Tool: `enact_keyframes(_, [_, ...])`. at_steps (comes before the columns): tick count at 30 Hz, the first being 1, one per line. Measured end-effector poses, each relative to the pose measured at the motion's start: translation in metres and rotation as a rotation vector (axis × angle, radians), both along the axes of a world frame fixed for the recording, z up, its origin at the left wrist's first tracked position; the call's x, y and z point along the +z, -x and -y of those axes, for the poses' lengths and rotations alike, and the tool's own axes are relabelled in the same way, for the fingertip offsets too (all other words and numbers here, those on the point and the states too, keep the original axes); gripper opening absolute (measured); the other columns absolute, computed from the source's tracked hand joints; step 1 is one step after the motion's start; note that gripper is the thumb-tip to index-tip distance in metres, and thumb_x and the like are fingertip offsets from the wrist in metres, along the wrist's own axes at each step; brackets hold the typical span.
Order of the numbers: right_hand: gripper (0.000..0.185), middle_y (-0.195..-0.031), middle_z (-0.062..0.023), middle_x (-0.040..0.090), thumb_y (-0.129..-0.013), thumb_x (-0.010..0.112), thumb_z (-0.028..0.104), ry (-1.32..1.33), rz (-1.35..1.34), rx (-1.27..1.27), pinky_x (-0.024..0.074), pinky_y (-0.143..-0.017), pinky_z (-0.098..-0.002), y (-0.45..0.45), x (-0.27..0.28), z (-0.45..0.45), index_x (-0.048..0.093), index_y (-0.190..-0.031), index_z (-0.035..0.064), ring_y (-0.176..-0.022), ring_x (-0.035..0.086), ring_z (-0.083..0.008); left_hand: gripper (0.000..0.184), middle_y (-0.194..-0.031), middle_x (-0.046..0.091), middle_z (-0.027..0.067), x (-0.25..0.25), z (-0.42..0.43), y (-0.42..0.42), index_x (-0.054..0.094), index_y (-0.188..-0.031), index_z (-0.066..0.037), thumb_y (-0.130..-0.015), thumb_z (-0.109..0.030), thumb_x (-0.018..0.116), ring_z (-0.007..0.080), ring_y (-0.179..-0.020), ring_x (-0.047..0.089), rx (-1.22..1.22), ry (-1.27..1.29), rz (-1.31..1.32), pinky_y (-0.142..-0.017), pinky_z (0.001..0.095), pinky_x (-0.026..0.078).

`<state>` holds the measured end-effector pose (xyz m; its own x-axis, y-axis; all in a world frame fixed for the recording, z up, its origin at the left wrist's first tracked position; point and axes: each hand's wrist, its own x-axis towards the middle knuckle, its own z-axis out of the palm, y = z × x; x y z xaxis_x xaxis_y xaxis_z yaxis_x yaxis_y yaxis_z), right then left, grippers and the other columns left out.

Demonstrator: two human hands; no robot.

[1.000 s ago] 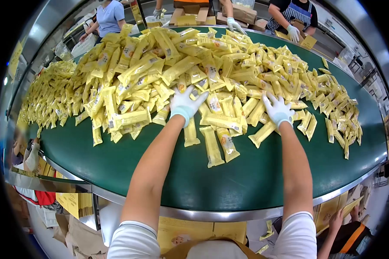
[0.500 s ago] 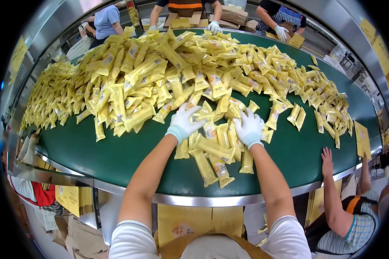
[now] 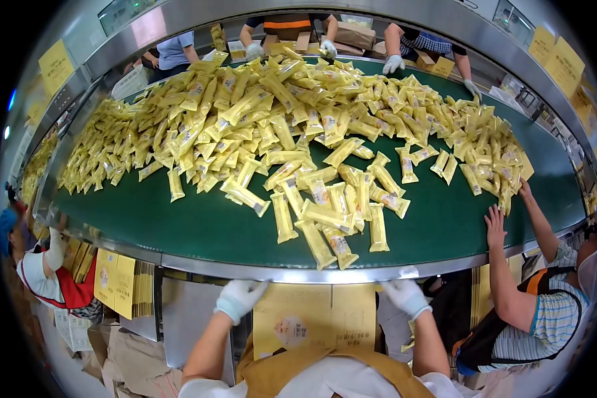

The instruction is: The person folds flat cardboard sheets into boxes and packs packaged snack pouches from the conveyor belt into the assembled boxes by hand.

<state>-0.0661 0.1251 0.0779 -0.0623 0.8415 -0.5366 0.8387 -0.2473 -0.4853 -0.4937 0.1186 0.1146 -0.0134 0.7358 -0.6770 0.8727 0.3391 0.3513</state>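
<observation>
My left hand (image 3: 241, 298), in a white glove, is at the table's metal front rim (image 3: 199, 265), by the left top corner of a printed yellow carton (image 3: 292, 325). My right hand (image 3: 407, 297), gloved likewise, is at the same rim near the carton's right top corner. The fingertips of both hands are partly hidden at the rim, so their grip cannot be made out. Beyond them, on the green table top (image 3: 132, 225), lies a loose group of yellow wrapped snack bars (image 3: 325, 215), apart from my hands.
A big heap of the same bars (image 3: 245, 113) spreads across the table. At right, a co-worker's hand (image 3: 495, 229) rests near the bars. Gloved co-workers' hands (image 3: 393, 64) are along the far edge. Stacked yellow cartons (image 3: 116, 282) stand at lower left.
Both my hands have left the bars and drawn back to the front rim. The bars between them lie loose. The co-worker's hands at right have moved up to the heap's end.
</observation>
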Motion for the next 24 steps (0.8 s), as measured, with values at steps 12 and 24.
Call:
enact_keyframes(12, [0.112,-0.160,-0.0298,0.025,-0.089,0.043,0.077,0.026,-0.432,-0.497,0.0195,-0.120,-0.0354,0.067,-0.028,0.071,0.010,-0.158,-0.0039,-0.150,0.024,-0.0399,0.070,-0.125,0.063,0.0305,-0.083,0.082,-0.029,0.043,-0.140,0.011,-0.099,-0.045,0.055,0.0412,-0.114,0.063,0.634,-0.656,0.321,-0.098,0.0441,0.048])
enact_keyframes(24, [0.065,-0.156,-0.0181,0.036,-0.108,0.038,0.042,-0.743,-1.024,-0.676,0.0252,-0.119,-0.0381,0.034,0.028,0.087,0.022,-0.155,0.0006,-0.145,0.033,-0.0279,0.055,-0.142,0.054,0.0279,0.054,0.122,-0.038,0.069,-0.122,0.003,-0.102,-0.040,0.041,0.0437,-0.131,0.052,-0.489,-0.349,1.292,-0.113,0.0478,0.035])
